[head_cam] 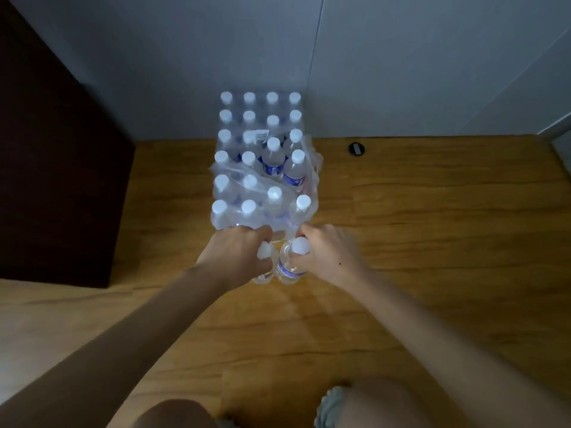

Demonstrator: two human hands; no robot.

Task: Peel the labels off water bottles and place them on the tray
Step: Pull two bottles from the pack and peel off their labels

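Fingers (298, 262) of right hand (324, 254) wrap labelled bottle (289, 267) neck, cap above.

Open wooden floor (417, 242) lies right of and in front of the shrink-wrapped bottle pack (262, 156). A dark cabinet (55, 168) blocks the left; the wall (401, 72) closes behind the pack.

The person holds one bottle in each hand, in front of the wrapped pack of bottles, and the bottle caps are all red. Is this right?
Not quite: the caps are white, not red, as the head view shows. The rest holds: the left hand and the right hand each grip a bottle, in front of the wrapped pack on the wooden floor.
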